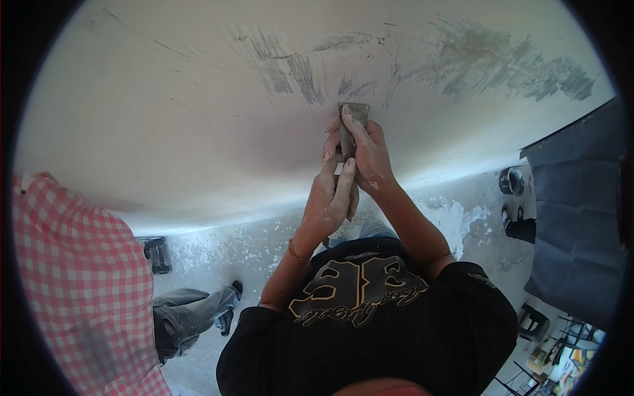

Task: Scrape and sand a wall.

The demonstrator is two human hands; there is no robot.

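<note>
A flat grey-brown scraper (pixel 349 140), wider at its far end, is held upright close to the pale wall (pixel 218 125). My right hand (pixel 371 155) grips it, with the thumb laid along its face and fingers behind. Just below and to the left, my left hand (pixel 328 195) is closed around its narrow lower end. The left palm side and part of that end are hidden. Pale dust coats the fingers of both hands. Beyond the scraper, dark grey streaks (pixel 297 69) and a wider grey patch (pixel 489 59) mark the wall.
At left stands a person in a pink-and-white checked garment (pixel 79 264), with jeans-clad legs (pixel 191 313) below. A dark grey sheet-like cloth (pixel 571 211) hangs at right, near a bucket (pixel 512 181) and dark shoes (pixel 519 223). Black stools (pixel 532 323) and clutter (pixel 574 356) occupy the lower right.
</note>
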